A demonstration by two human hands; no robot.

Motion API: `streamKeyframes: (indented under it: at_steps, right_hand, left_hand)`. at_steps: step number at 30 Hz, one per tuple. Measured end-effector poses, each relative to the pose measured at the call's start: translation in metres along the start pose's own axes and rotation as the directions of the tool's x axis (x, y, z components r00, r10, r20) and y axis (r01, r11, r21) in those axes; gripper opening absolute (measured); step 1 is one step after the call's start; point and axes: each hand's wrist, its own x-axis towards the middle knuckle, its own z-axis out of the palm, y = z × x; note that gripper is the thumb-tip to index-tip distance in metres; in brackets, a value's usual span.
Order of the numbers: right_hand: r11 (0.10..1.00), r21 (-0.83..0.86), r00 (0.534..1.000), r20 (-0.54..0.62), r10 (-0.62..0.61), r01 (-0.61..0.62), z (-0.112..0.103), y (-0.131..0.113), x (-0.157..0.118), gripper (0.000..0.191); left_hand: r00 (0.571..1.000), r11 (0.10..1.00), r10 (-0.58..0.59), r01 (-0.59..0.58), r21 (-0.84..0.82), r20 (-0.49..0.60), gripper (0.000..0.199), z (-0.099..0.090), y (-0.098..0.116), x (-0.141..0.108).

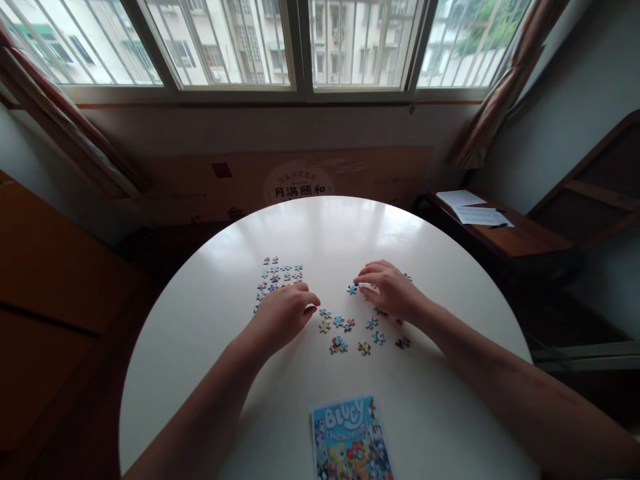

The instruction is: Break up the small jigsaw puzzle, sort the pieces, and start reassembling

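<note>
My right hand (391, 291) is over the loose jigsaw pieces on the right, its fingers bent around a small blue puzzle piece (353, 289) at the fingertips. Curled with thumb and index finger close together, my left hand (286, 312) hovers near the middle; whether a piece is inside it is hidden. Behind and partly under the left hand, several puzzle pieces (275, 278) lie in rough rows. Other loose pieces, among them a yellowish one (364, 348), a blue one (379, 338) and a dark one (403, 343), are scattered between and below the hands.
A Bluey picture sheet or box lid (353, 440) lies at the near side of the round white table (200, 373). Papers (480, 215) and a pen rest on a wooden side table (537, 233) at right. Barred windows and curtains are behind.
</note>
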Motion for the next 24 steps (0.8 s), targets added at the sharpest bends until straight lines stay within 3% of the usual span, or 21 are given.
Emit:
streamKeyframes:
  at_steps: [12,18,24]
  right_hand:
    - [0.996,-0.08,0.999,0.04,0.029,-0.026,0.004,-0.005,-0.003,0.013]
    - [0.998,-0.068,0.995,0.095,0.005,0.001,0.003,-0.015,-0.004,0.017]
    - [0.998,-0.048,0.998,0.058,-0.025,0.027,0.001,-0.016,-0.004,0.023]
  left_hand:
    - [1.0,1.0,0.013,-0.013,-0.024,0.019,0.02,0.005,-0.001,0.001]
    - [0.998,0.999,0.046,-0.045,-0.023,0.03,0.022,0.007,-0.001,0.001]
    - [0.998,0.998,0.062,-0.062,0.013,0.009,0.023,0.009,0.001,0.002]
